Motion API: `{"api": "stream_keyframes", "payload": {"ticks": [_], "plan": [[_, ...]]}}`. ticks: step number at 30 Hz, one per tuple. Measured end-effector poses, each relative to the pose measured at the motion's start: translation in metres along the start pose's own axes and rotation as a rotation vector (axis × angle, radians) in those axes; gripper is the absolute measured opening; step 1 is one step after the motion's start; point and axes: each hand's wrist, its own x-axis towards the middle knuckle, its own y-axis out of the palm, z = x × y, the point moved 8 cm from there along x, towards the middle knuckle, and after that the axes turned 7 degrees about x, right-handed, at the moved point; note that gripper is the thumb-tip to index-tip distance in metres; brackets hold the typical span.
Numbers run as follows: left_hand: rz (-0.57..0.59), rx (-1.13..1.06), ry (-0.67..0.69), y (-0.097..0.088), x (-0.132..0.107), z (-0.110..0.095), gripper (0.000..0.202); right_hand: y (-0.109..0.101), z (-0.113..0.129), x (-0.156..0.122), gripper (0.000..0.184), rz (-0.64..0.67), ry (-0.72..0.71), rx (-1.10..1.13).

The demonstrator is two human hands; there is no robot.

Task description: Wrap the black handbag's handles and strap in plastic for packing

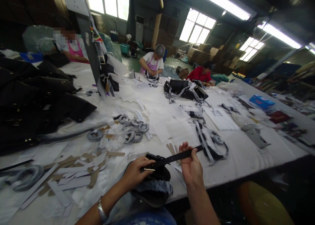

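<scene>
A black bag (pixel 157 194) with crumpled wrapping in its opening lies at the table's near edge, in front of me. My left hand (pixel 139 171) is closed on the bag's top beside a gold-coloured metal bar. From there a black strap (pixel 173 157) with punched holes stretches to the right. My right hand (pixel 190 166) holds the strap near its far end, the thumb on top and the palm turned up. What lies under my left fingers is hidden.
Cardboard and paper strips (pixel 73 172) litter the table's left side, near several grey coils (pixel 135 130). Black bags (pixel 36 100) are heaped at far left. A wrapped strap bundle (pixel 211 143) lies right. Several people (pixel 152 62) work across the table; a post (pixel 90 44) rises at left.
</scene>
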Motion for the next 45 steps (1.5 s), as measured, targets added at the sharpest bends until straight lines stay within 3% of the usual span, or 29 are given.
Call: {"api": "stream_keyframes", "payload": {"ticks": [3, 6, 11, 14, 16, 19, 26, 32, 38, 45], "plan": [[-0.036, 0.062, -0.001, -0.001, 0.0, 0.003, 0.032, -0.024, 0.013, 0.0, 0.022, -0.083, -0.014, 0.056], [-0.057, 0.069, 0.004, 0.003, 0.0, 0.004, 0.031, -0.027, -0.002, -0.023, 0.019, -0.085, 0.043, -0.01], [-0.034, 0.066, 0.036, 0.016, -0.002, 0.002, 0.03, -0.013, -0.057, -0.068, 0.03, 0.113, 0.239, -0.408], [-0.015, 0.047, 0.036, 0.02, -0.004, 0.005, 0.032, -0.021, -0.064, -0.069, 0.037, 0.17, 0.199, -0.694], [0.014, -0.005, 0.036, 0.021, -0.007, 0.007, 0.04, -0.03, -0.058, -0.063, 0.043, 0.14, 0.163, -0.756], [0.032, -0.071, -0.009, 0.017, -0.009, 0.008, 0.048, -0.042, -0.053, -0.06, 0.048, 0.042, 0.206, -0.631], [-0.08, -0.064, -0.116, -0.002, -0.01, 0.006, 0.026, -0.047, -0.054, -0.067, 0.043, -0.136, 0.266, -0.207], [-0.043, -0.075, -0.152, 0.0, -0.006, 0.008, 0.022, -0.052, -0.058, -0.066, 0.031, -0.127, 0.349, -0.064], [-0.03, -0.092, -0.147, 0.012, -0.007, 0.008, 0.017, -0.041, -0.071, -0.08, 0.031, -0.029, 0.447, -0.177], [0.007, -0.209, -0.174, 0.018, -0.004, 0.008, 0.018, -0.038, -0.064, -0.081, 0.041, 0.021, 0.353, -0.29]]}}
